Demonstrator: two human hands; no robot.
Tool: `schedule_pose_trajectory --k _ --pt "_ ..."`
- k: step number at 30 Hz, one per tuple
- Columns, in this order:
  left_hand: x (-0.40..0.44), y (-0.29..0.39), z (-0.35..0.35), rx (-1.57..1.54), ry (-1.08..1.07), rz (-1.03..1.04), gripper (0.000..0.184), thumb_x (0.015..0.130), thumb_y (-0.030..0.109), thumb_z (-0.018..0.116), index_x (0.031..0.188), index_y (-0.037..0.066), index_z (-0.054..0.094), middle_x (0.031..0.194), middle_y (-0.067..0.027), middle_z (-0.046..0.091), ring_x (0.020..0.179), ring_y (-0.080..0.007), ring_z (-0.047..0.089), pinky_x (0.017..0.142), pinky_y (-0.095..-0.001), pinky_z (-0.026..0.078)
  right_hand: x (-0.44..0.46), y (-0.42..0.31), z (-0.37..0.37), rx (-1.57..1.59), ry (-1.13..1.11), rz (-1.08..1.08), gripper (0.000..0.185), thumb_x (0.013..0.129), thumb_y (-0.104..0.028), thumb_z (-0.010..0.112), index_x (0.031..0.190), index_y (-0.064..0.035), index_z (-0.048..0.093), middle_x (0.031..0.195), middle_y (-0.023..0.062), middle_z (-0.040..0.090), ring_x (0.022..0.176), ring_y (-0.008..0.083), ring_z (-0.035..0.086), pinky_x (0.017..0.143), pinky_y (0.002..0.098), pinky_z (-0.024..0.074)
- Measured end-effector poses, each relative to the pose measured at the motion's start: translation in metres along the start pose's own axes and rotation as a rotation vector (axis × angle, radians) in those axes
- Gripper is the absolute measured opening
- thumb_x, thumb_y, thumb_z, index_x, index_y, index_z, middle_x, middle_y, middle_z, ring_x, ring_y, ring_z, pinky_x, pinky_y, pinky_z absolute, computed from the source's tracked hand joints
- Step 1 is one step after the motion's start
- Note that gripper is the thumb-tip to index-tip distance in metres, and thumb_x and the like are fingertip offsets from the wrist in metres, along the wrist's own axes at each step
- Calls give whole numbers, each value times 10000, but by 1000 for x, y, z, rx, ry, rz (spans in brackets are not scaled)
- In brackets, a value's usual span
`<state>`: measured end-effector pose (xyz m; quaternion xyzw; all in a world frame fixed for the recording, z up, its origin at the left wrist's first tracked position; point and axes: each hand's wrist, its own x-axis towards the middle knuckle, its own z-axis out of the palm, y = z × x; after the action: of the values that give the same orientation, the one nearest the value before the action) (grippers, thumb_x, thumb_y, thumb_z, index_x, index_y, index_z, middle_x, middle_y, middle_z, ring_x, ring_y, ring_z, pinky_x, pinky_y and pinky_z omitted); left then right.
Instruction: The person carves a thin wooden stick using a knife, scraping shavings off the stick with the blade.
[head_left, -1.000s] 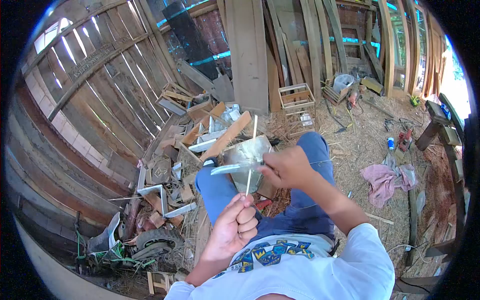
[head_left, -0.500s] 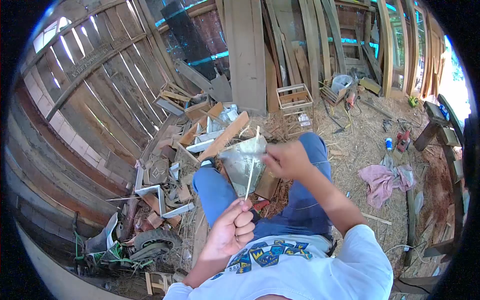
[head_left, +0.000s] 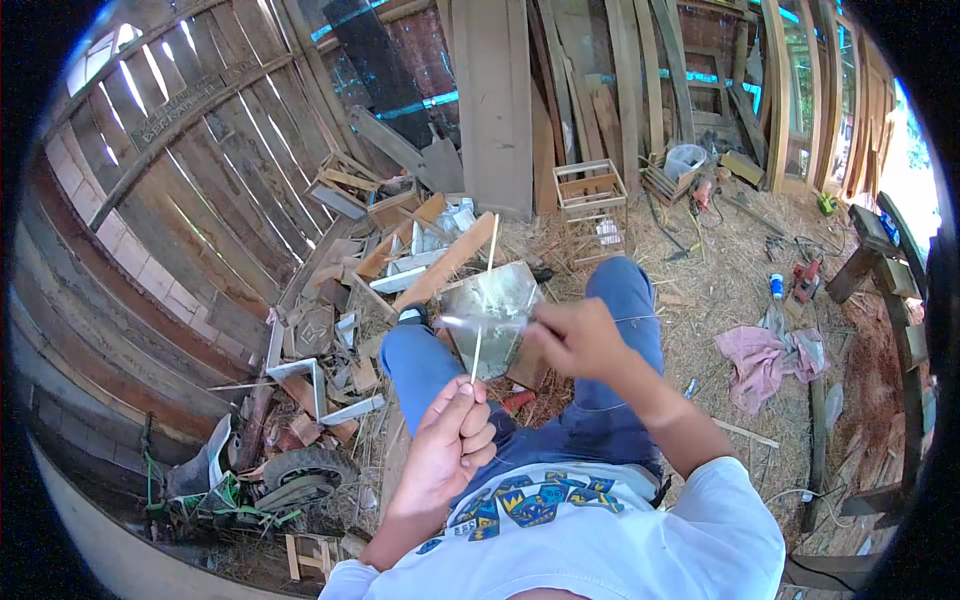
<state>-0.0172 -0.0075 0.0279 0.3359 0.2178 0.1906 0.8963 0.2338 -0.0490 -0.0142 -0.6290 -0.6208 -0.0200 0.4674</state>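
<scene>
My left hand (head_left: 452, 432) is closed round the lower end of a thin pale wooden stick (head_left: 477, 352), which points up and away from me. A knife (head_left: 488, 322), its shiny blade smeared by motion, lies across the stick a little above that hand. Its handle is hidden inside my closed right hand (head_left: 582, 340). Beneath the blade, between my knees, is a greyish flat-topped block (head_left: 480, 290) with pale shavings on it. Partly hidden by my left hand and leg, a red object (head_left: 517, 402) rests on the ground.
Scrap wood and a white-edged frame (head_left: 320, 385) lie to the left, near a small wheel (head_left: 310, 475). A wooden crate frame (head_left: 590, 205) stands ahead. To the right are a pink cloth (head_left: 752, 362), a blue can (head_left: 776, 286) and a red tool (head_left: 804, 282).
The stick has tilted slightly and shifted left with my left hand, which is a little lower. My right hand and the knife are slightly lower, nearer my left hand.
</scene>
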Motion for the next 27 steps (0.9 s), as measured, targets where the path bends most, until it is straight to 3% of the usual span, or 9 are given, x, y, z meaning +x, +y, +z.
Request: schedule_pose_trajectory --k 2,5,11,15,17,20,24,27 --pt "0 1 9 57 28 30 193 1132 288 434 1057 126 506 631 79 225 488 -39 199 433 -226 190 -3 -16 0 -58 -140 -177 331 925 -342 693 753 -81 586 576 122 524 529 348 571 479 437 415" --pt "0 -1 20 144 77 76 202 1128 295 449 1046 122 514 624 79 244 485 -40 201 435 -229 189 -2 -27 -2 -118 -97 -325 341 892 -374 708 723 -115 564 546 74 504 501 312 574 470 431 423" --pt "-4 -8 25 315 128 179 221 1125 293 458 1007 118 523 615 80 258 483 -37 207 440 -237 184 0 -39 -8 -177 -43 -408 354 865 -411 722 715 -140 552 538 60 497 480 287 561 462 415 412" --pt "-12 -4 32 314 147 151 216 1130 281 442 1009 117 513 616 82 250 486 -32 200 437 -241 176 8 -27 -12 -241 18 -392 337 875 -392 720 728 -134 561 544 77 499 487 301 565 466 422 412" --pt "-15 -4 29 312 134 127 213 1130 279 438 1010 118 509 617 83 249 487 -30 198 436 -242 173 19 -6 -20 -228 124 -222 343 900 -419 704 748 -134 588 592 82 588 513 318 612 476 438 455" --pt "-16 -6 22 320 134 116 206 1131 277 435 1010 124 498 617 82 244 487 -30 197 431 -243 168 37 28 -32 -286 196 -81 343 921 -407 690 753 -124 593 605 101 590 552 349 623 501 462 462" --pt "-11 -8 15 303 159 78 202 1130 273 434 1010 124 496 619 85 243 487 -30 199 427 -243 167 37 39 -30 -341 161 -88 345 934 -399 681 759 -116 589 605 109 588 574 362 627 516 475 463" --pt "-12 -12 12 315 160 46 199 1131 268 431 1011 124 499 620 87 245 488 -30 203 426 -243 169 26 22 -24 -288 167 -129 285 936 -321 663 778 -97 584 584 124 536 541 369 590 508 467 438"
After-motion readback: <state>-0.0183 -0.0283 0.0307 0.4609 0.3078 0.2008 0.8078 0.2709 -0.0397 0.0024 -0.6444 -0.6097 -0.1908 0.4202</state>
